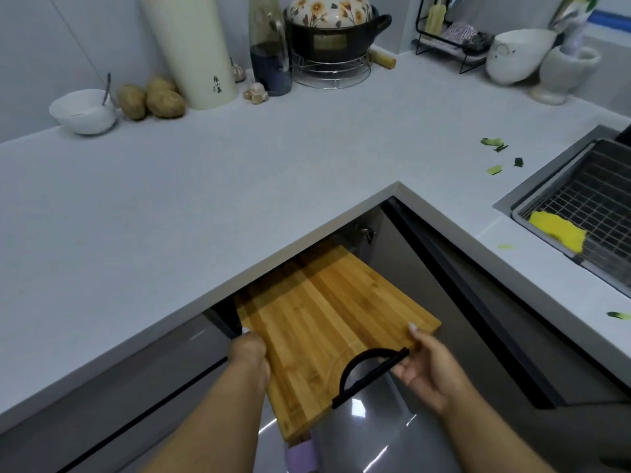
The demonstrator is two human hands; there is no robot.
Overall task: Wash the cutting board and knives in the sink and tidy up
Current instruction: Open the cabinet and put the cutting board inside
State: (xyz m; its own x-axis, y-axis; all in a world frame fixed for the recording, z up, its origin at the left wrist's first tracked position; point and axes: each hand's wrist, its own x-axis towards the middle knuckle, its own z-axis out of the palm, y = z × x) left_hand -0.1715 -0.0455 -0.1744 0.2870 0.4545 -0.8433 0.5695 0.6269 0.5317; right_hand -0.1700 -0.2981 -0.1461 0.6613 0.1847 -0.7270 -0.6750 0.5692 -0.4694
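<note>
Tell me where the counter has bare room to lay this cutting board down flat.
The widest bare patch of countertop lies between the potatoes and the inner corner. The back wall is crowded: white bowl, cream canister, dark bottle, clay pot. Beside the sink, green scraps litter the surface.

A wooden cutting board (327, 322) with a black handle (367, 372) is held below the inner corner of the white countertop (239, 172), its far end hidden under the counter edge. Its left edge is gripped by the left hand (251, 353), its right edge by the right hand (425, 367), thumb on top. A sink (580, 199) with a wire rack (594, 203) and yellow cloth (560, 230) is seen at right. Potatoes (152, 97) and a white bowl (82, 112) are set along the wall.
</note>
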